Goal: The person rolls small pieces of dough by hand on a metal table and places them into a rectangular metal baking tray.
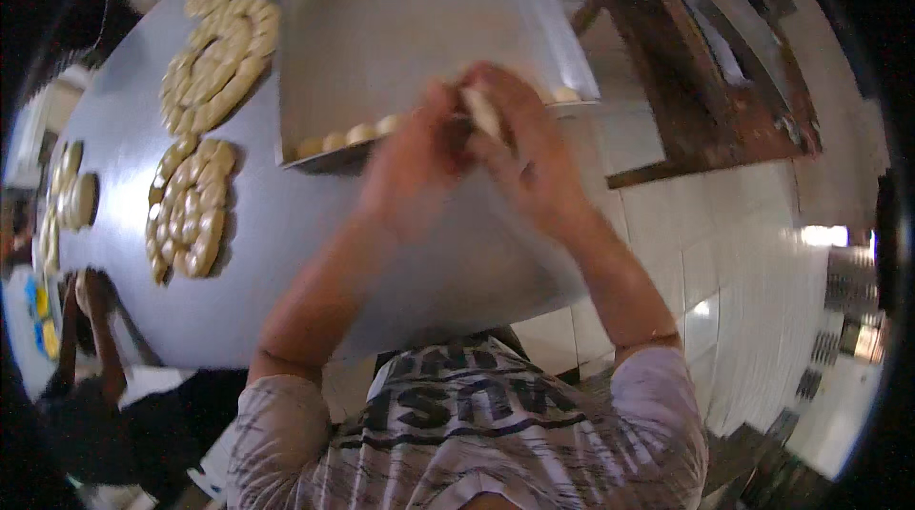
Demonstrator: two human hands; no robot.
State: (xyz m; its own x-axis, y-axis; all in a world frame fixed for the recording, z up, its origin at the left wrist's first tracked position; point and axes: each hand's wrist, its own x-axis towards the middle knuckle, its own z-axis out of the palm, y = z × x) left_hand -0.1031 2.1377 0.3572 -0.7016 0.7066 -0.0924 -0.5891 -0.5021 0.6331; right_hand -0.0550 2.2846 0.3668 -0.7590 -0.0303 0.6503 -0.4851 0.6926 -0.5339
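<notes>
Both my hands are raised close together above the near edge of a large metal tray (410,24). A pale piece of dough (485,114) shows against the palm of my right hand (529,153), whose fingers curl around it. My left hand (410,162) is right beside it, smeared by motion, its fingers hard to make out. Along the tray's near edge sits a row of small round dough balls (359,134), partly hidden behind my hands. One more dough ball (566,93) lies near the tray's right corner.
Long ropes of dough (191,210) lie coiled and cut into pieces on the metal table (286,253), left of the tray. Another person's hands (88,293) are at the table's left end. A brown wooden frame (705,153) stands right on the tiled floor (677,253).
</notes>
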